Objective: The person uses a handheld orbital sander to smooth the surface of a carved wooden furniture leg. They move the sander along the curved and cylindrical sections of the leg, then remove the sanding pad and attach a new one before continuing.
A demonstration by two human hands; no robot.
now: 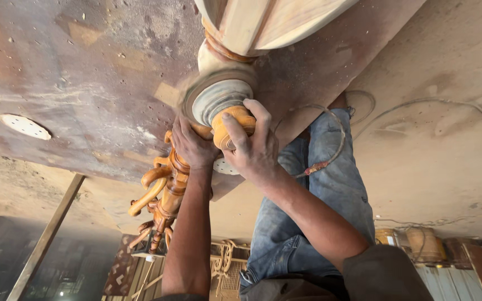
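My right hand [254, 146] is clamped around the orange body of a power sander [231, 124]. Its grey round pad [217, 99], blurred as if spinning, presses against a pale turned wooden piece [252, 25] at the top of the view. My left hand [192, 146] sits just left of the right one, fingers wrapped on the sander's orange rear part. Both arms reach up from the bottom edge. The sander's cable [333, 146] loops off to the right over my jeans-clad leg [327, 189].
A dusty, stained work board [85, 78] fills the upper left, with a white round sanding disc [24, 126] lying on it. A varnished orange turned-wood stand [163, 192] lies below my left hand. Dusty floor [442, 145] spreads right; buckets [419, 242] stand at the lower right.
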